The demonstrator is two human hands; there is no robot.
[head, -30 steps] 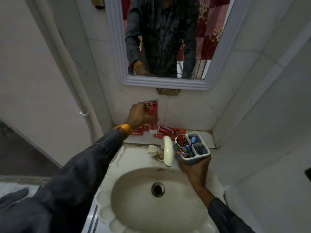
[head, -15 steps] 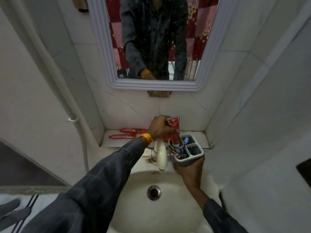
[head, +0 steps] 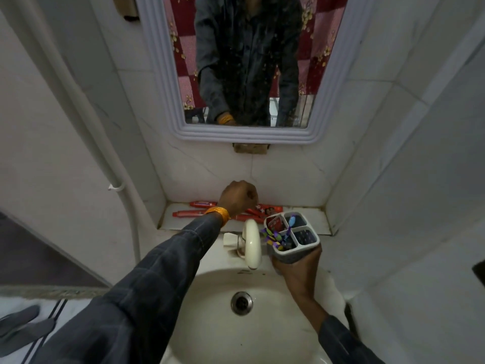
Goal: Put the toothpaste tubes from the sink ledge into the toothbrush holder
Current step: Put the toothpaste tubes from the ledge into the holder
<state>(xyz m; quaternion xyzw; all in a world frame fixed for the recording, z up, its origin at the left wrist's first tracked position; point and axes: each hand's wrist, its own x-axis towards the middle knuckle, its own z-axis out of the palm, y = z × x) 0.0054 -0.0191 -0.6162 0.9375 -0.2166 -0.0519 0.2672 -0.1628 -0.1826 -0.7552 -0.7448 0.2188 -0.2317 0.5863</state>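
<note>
My right hand [head: 296,271] grips the grey four-compartment toothbrush holder [head: 290,256] from below, beside the tap. A red toothpaste tube [head: 276,223] stands in its back-left compartment; toothbrushes [head: 275,237] fill the front-left one. My left hand [head: 237,199] hovers over the sink ledge [head: 312,219], knuckles toward me and fingers curled down out of sight. Red tubes lie on the ledge: two to the left of that hand [head: 203,204] [head: 190,213] and one just right of it [head: 267,209], partly hidden.
A cream tap [head: 252,243] rises between my arms, above the basin [head: 210,298] and its drain [head: 241,302]. A framed mirror [head: 157,61] hangs on the tiled wall above. A white pipe [head: 115,179] runs down the left wall. Walls close in on both sides.
My left hand carried a red tube from the ledge to the holder, left it in the back-left compartment, and has moved back over the ledge. The holder stayed in my right hand.
</note>
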